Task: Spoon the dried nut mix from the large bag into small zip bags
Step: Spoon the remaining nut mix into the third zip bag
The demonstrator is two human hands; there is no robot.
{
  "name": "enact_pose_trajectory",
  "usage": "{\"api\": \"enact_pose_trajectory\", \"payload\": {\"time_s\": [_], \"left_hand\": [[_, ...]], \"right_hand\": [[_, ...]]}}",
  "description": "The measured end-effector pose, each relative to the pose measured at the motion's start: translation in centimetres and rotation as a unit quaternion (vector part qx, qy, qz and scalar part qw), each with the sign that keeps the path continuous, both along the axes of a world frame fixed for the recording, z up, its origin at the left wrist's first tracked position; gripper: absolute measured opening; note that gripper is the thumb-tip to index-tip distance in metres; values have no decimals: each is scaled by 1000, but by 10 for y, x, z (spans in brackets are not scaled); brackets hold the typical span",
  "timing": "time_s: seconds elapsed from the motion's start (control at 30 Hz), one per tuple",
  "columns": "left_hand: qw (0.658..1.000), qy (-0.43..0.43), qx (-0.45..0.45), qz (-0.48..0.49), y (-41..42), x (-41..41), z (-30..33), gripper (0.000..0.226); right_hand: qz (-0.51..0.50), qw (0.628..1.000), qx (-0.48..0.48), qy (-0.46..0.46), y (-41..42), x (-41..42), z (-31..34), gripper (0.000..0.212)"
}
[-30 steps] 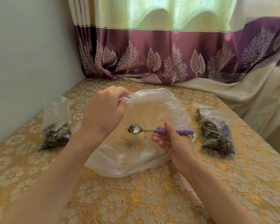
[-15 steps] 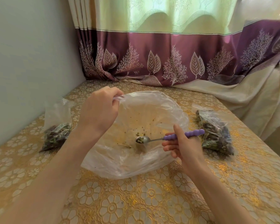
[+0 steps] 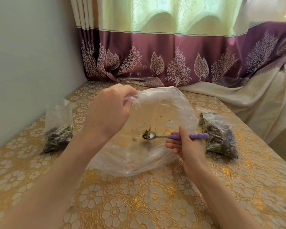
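Note:
The large clear plastic bag [image 3: 157,156] lies open on the table, holding only scattered crumbs of nut mix. My left hand [image 3: 109,111] pinches its upper left rim and holds it up. My right hand [image 3: 186,144] grips the purple handle of a metal spoon [image 3: 157,136], whose bowl sits low inside the bag with a little mix in it. One small zip bag [image 3: 59,129] with dark mix stands at the left. Another filled zip bag [image 3: 219,134] lies at the right, just beyond the spoon handle's end.
The table carries a gold floral cloth [image 3: 139,204]. A pale wall [image 3: 23,63] runs along the left. A purple and green curtain [image 3: 172,55] hangs behind, and cream fabric [image 3: 254,104] drapes at the back right beside the table's right edge.
The spoon dipped from above the bag's bottom down into the crumbs and now carries a bit of mix. My left hand lifted the rim slightly up and left.

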State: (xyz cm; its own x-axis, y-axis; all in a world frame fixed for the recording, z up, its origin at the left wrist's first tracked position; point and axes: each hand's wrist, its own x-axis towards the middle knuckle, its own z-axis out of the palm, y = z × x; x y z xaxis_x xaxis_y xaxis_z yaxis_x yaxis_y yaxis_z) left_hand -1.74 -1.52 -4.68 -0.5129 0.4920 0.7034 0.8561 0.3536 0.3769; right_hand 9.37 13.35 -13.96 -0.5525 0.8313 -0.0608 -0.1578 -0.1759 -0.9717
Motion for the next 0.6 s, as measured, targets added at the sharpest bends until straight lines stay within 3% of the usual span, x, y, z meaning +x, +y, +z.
{"api": "enact_pose_trajectory", "payload": {"time_s": [0.27, 0.6], "left_hand": [[1000, -17, -16, -5, 4, 4, -1, 24], [999, -33, -42, -5, 2, 1, -5, 26]], "right_hand": [[-23, 994, -70, 76, 4, 0, 4, 34], [-44, 988, -49, 137, 11, 0, 8, 30]]}}
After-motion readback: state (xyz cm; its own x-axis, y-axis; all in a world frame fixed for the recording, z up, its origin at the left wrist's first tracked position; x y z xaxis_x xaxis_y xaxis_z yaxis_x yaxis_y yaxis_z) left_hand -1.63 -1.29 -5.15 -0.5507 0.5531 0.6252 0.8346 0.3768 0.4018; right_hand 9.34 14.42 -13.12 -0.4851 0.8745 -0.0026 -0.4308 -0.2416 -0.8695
